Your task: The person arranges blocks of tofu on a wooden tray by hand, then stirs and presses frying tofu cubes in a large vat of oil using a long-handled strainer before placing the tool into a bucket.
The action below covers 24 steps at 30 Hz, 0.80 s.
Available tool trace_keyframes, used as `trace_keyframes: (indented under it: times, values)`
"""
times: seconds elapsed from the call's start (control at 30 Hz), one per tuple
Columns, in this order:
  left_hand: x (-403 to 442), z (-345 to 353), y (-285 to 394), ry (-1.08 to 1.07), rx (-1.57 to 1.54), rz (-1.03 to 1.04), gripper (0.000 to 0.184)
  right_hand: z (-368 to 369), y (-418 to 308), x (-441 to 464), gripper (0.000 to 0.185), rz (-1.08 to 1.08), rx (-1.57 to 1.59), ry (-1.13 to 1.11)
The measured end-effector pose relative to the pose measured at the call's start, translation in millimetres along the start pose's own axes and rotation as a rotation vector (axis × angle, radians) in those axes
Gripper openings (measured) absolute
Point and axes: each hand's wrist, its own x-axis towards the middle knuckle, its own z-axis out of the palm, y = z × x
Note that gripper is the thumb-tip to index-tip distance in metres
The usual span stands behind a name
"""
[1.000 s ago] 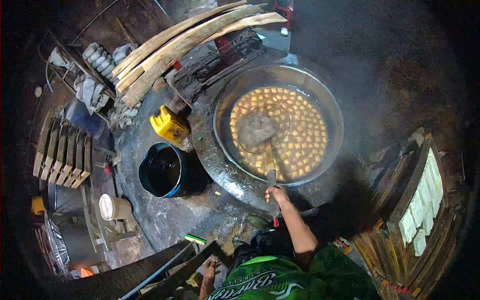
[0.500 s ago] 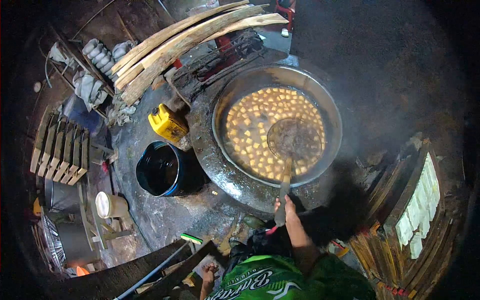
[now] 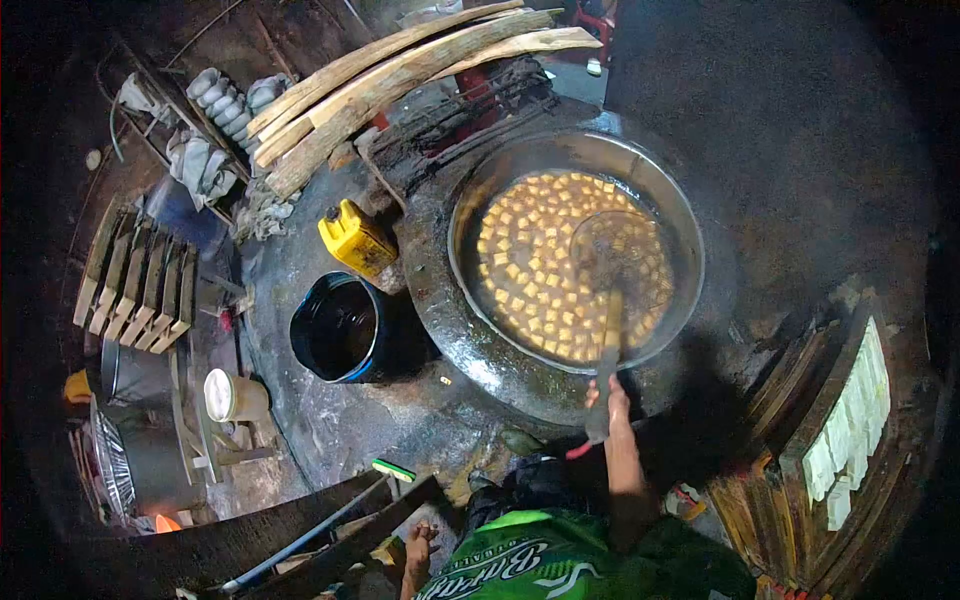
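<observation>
My right hand (image 3: 612, 398) is wrapped around the wrapped grip of a long-handled wire skimmer (image 3: 612, 318). The skimmer's round mesh head lies in the right half of a large wok (image 3: 697, 290), down in the cloudy brown liquid and partly hidden by it. Many yellow fried cubes (image 3: 540, 290), which look like tofu, float around and over the mesh. Low in the view, my left hand (image 3: 422, 541) hangs by my body, fingers loosely apart, with nothing visible in it. It is nearest a blue-handled brush (image 3: 393, 470) with a green edge.
Left of the wok stand a dark bucket (image 3: 340, 325), a yellow jerrycan (image 3: 355, 240) and a white tub (image 3: 235, 396). Long planks (image 3: 400, 75) lie behind it. On the right, white cloth (image 3: 850, 420) hangs over stacked wooden boards (image 3: 780, 510). Steam drifts over the wok.
The whole view has shifted, so things sit farther right. My right hand has moved slightly right along the rim, and the skimmer head has slid farther from me, with cubes now over its mesh.
</observation>
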Motion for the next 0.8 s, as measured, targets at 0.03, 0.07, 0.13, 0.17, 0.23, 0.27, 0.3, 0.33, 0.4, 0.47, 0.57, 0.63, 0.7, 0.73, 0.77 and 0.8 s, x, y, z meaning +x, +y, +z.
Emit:
trace_keyframes:
  times: [0.03, 0.07, 0.13, 0.17, 0.23, 0.27, 0.3, 0.33, 0.4, 0.47, 0.57, 0.63, 0.7, 0.73, 0.77, 0.8]
  values:
    - [4, -2, -6, 0.02, -0.053, -0.052, 0.022, 0, -8, 16, 0.041, 0.001, -0.002, -0.003]
    - [-2, 0, -3, 0.021, -0.056, -0.05, 0.022, -3, -18, 36, 0.041, 0.054, 0.105, 0.0]
    - [-18, 5, -1, 0.058, 0.054, -0.052, 0.021, 0, -23, 67, 0.042, 0.101, 0.21, 0.005]
    - [-20, 8, 0, 0.05, 0.055, -0.051, 0.021, 2, -25, 81, 0.041, 0.057, 0.148, -0.036]
    - [-20, 6, -14, -0.001, 0.079, -0.05, 0.027, -2, -34, 97, 0.041, 0.006, 0.085, -0.072]
    - [-16, 3, -20, -0.025, 0.091, -0.048, 0.03, -6, -44, 102, 0.04, 0.052, -0.011, -0.085]
    - [-10, 3, -21, -0.029, 0.091, -0.044, 0.03, -3, -52, 99, 0.04, 0.1, -0.107, -0.1]
    - [-3, 3, -22, -0.035, 0.086, -0.059, 0.029, -3, -59, 92, 0.042, 0.077, -0.102, -0.179]
    - [1, 5, -20, -0.038, 0.068, -0.075, 0.028, -14, -66, 77, 0.043, 0.146, -0.088, -0.21]
    - [2, 8, -12, 0.013, 0.016, -0.101, 0.026, -14, -67, 57, 0.044, 0.227, -0.083, -0.243]
    - [-6, 9, 1, -0.042, 0.046, 0.064, 0.028, -6, -65, 34, 0.045, 0.227, -0.237, -0.125]
    - [-12, 11, 7, -0.028, 0.024, 0.076, 0.028, -12, -70, 51, 0.045, 0.226, -0.096, -0.134]
    - [-18, 13, 13, 0.003, 0.0, 0.073, 0.026, -15, -86, 83, 0.047, 0.097, -0.325, -0.062]
    - [-22, 13, 12, 0.02, -0.011, 0.071, 0.025, -17, -96, 108, 0.048, 0.143, -0.294, -0.141]
    - [-27, 11, 8, 0.03, -0.017, 0.064, 0.025, -16, -100, 133, 0.05, 0.188, -0.262, -0.218]
    - [-30, 9, 3, 0.033, 0.0, 0.058, 0.024, -15, -98, 164, 0.048, 0.19, -0.221, -0.165]
